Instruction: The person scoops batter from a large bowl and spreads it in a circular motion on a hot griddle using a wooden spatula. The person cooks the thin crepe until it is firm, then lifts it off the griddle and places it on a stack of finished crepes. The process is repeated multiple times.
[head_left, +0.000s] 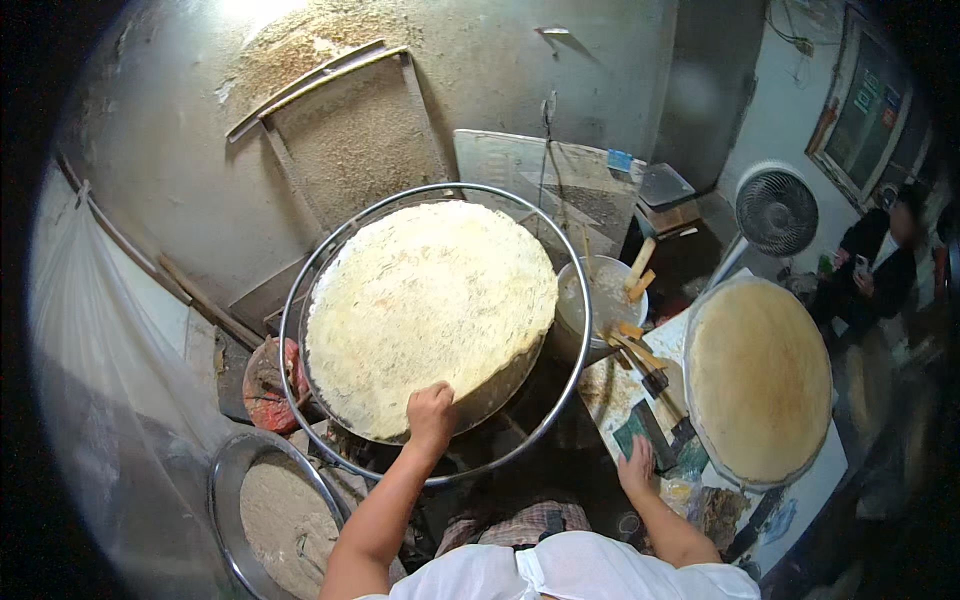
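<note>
A large, thin pale-yellow pancake (427, 307) covers most of a round griddle (491, 401) in front of me. My left hand (432, 416) pinches the pancake at its near edge. Just right of that hand, a strip of bare griddle shows beside the pancake's edge. My right hand (637, 465) is low over the side table, its fingers at a green cloth or pad (631, 429). Whether they grip it is unclear. Next to it lies a dark flat block (654, 439).
A metal ring (583, 360) surrounds the griddle. Round flatbreads (759, 382) lie stacked on the white table (814, 480). A bucket (600, 289) with wooden sticks stands behind. At lower left is a basin (225, 517) of batter. A fan (776, 211) and a person (870, 262) are farther right.
</note>
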